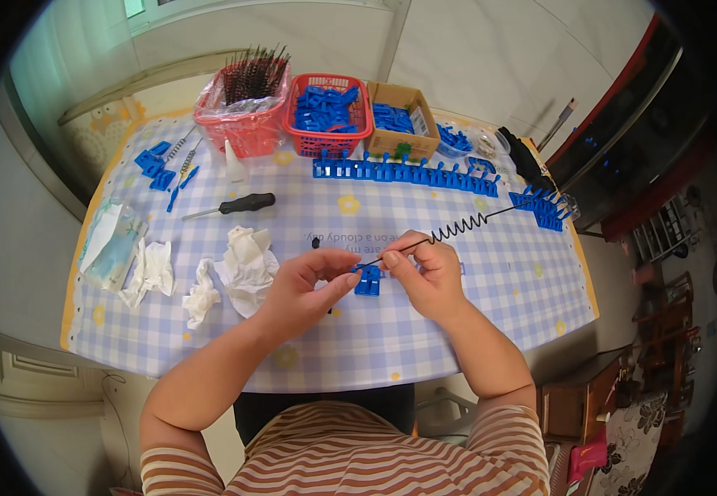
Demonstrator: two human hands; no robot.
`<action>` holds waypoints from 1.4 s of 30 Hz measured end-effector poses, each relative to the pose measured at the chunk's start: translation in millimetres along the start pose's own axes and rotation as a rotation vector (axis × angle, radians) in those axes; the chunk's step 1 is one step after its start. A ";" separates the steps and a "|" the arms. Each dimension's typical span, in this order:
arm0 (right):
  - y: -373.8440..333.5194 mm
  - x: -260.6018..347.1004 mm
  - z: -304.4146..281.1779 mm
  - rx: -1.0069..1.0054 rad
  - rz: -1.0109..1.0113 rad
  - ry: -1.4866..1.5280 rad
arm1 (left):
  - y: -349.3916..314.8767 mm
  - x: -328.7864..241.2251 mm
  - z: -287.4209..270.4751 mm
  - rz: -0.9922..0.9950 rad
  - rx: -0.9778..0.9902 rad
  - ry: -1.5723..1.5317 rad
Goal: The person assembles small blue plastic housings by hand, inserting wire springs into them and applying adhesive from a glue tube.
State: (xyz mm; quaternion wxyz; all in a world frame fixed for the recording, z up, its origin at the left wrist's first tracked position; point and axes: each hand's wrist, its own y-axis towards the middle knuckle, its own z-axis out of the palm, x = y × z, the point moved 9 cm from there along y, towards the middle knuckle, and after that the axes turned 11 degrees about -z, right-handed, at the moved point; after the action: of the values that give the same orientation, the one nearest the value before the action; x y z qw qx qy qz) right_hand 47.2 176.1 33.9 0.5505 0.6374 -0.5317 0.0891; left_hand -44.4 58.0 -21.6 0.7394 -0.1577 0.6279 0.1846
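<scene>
Two red baskets (251, 142) and one cardboard box (404, 145) stand top centre. At centre, the right hand (428, 277) pinches one coiled wire (457, 229); whether the left hand (304, 285) grips it is unclear.

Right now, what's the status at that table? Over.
Right hand pinching black coiled wire; left hand at its near end, grip unclear. Blue plastic piece between the hands. Screwdriver off left, out of the way.

1. Our wire (458, 228) is black.
2. Our plastic part (367, 282) is blue.
3. Our tablecloth (532, 277) is lavender-and-white checked, with yellow flowers (348, 204).
4. We see red baskets (255, 142).
5. Our shirt (350, 455) has brown and white stripes.
6. Our tissues (247, 263) are white.
</scene>
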 end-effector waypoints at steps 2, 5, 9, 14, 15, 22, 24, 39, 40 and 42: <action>1.2 3.3 -0.5 -0.007 -0.019 -0.015 | -0.6 -1.0 -0.4 -0.029 -0.015 0.028; 3.8 12.1 0.1 0.005 -0.079 -0.072 | -0.8 -1.6 -1.4 -0.024 -0.042 0.085; 3.7 11.8 0.5 -0.001 -0.055 -0.094 | -2.1 -1.3 -4.1 -0.044 -0.086 0.104; 5.1 12.3 1.8 0.021 -0.060 -0.144 | -2.3 -3.1 -3.1 -0.089 -0.106 0.136; 5.5 13.5 1.1 -0.007 -0.084 -0.143 | -3.0 -5.1 -3.7 -0.068 -0.122 0.159; 6.6 15.0 0.6 -0.030 -0.112 -0.152 | -2.3 -2.9 -6.6 -0.112 -0.147 0.143; 6.1 14.4 1.1 -0.031 -0.094 -0.142 | -3.2 -4.6 -6.7 -0.104 -0.158 0.164; 1.2 4.5 3.0 -0.067 -0.005 0.029 | -7.6 -16.8 -6.6 -0.013 -0.220 0.351; 0.9 2.9 3.2 -0.071 0.011 0.056 | -7.5 -16.8 -6.5 -0.009 -0.219 0.352; -0.8 1.2 3.7 -0.038 -0.012 0.038 | -7.9 -15.2 -7.7 -0.016 -0.225 0.337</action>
State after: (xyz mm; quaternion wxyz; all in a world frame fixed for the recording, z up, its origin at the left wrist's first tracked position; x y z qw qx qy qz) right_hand 46.6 172.3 32.8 0.5731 0.6281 -0.5189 0.0881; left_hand -49.6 46.3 -7.8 0.6030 -0.2729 0.7170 0.2187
